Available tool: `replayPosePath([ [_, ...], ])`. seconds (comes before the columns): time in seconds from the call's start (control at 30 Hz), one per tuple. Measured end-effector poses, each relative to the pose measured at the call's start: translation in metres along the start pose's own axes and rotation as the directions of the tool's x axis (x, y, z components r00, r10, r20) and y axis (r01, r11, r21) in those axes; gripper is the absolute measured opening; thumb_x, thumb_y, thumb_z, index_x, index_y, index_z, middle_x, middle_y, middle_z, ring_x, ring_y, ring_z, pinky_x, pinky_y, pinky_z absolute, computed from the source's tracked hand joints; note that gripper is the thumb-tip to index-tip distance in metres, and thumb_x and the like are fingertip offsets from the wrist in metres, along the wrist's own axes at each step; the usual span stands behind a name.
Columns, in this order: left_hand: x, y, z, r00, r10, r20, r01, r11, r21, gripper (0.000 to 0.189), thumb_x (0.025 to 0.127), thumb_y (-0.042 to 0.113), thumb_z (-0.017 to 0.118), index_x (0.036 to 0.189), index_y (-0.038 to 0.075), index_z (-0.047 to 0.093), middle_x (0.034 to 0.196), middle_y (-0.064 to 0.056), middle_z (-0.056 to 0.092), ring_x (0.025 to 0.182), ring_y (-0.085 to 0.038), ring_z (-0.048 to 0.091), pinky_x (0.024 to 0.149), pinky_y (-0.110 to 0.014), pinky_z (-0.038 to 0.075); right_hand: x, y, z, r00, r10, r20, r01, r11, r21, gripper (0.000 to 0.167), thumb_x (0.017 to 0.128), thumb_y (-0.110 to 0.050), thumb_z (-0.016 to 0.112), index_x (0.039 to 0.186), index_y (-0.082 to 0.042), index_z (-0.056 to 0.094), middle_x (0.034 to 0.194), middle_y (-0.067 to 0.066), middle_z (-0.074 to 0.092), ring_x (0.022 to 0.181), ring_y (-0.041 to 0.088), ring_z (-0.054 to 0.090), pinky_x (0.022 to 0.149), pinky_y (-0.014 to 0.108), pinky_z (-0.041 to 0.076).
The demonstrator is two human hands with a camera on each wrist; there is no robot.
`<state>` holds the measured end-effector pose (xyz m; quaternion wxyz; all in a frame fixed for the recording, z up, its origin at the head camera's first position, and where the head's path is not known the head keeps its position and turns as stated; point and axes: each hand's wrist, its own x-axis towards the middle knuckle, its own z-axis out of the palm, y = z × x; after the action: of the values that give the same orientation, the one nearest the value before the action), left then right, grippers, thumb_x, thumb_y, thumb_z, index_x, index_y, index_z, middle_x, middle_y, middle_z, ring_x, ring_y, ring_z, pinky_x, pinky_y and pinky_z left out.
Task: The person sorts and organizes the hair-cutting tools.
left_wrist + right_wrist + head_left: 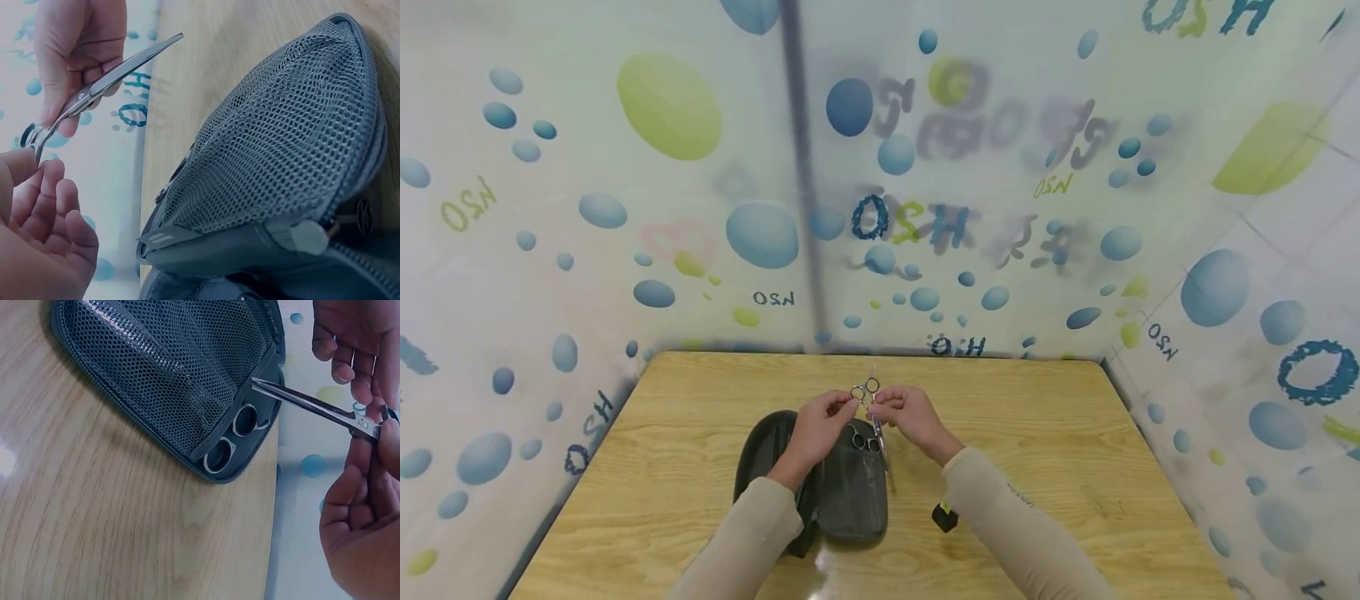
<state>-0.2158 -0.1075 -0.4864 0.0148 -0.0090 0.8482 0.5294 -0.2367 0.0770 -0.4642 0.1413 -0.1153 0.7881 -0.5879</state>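
Note:
Silver scissors (119,74) are held in the air over the far end of an open dark zip case (852,496). My left hand (818,429) pinches their finger-ring end between thumb and fingers. Near the pivot, my right hand (912,418) grips the same scissors with its thumb on top. Their closed blades point back toward me, above the case's right edge. In the right wrist view, a second pair of scissors (219,455) lies in the case; its rings stick out of the mesh pocket (181,375), which covers its blades.
The case lies spread on a wooden table (1037,467), its other half (760,454) to the left, partly behind my left arm. A small black object (944,517) with a bit of yellow sits beside my right sleeve. Patterned curtain-like walls (880,275) stand behind the table and at both sides.

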Motion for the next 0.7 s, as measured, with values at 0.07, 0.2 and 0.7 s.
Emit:
replayPosePath([
  [0.07,0.000,0.000,0.000,1.000,-0.006,-0.004,0.006,1.000,-0.012,0.024,0.099,0.031,0.058,0.108,0.013,0.069,0.099,-0.001,0.069,0.093,-0.016,0.061,0.087,-0.040,0.051,-0.001,-0.002,0.001,1.000,0.004,0.001,-0.004,1.000,-0.010,0.019,0.093,-0.014,0.065,0.101,0.003,0.068,0.098,0.023,0.073,0.077,0.012,0.064,0.070,0.029,0.052],
  [0.2,-0.001,0.000,0.000,1.000,-0.016,-0.002,0.016,0.999,-0.033,0.021,0.099,0.029,0.058,0.105,0.012,0.069,0.097,-0.001,0.068,0.090,-0.016,0.060,0.086,-0.039,0.050,-0.002,-0.002,0.003,1.000,0.015,-0.007,-0.015,1.000,-0.016,0.018,0.093,-0.013,0.066,0.101,0.003,0.069,0.092,0.017,0.074,0.072,0.011,0.064,0.067,0.027,0.051],
  [0.7,-0.002,0.003,0.002,0.998,-0.054,0.016,0.055,0.995,-0.079,0.022,0.097,0.032,0.061,0.100,0.012,0.069,0.097,-0.005,0.070,0.092,-0.020,0.063,0.077,-0.031,0.047,0.017,0.034,0.013,1.000,-0.017,-0.012,0.018,0.999,0.051,0.017,0.091,-0.014,0.068,0.095,0.002,0.069,0.080,0.005,0.073,0.086,0.040,0.070,0.074,0.046,0.057],
])
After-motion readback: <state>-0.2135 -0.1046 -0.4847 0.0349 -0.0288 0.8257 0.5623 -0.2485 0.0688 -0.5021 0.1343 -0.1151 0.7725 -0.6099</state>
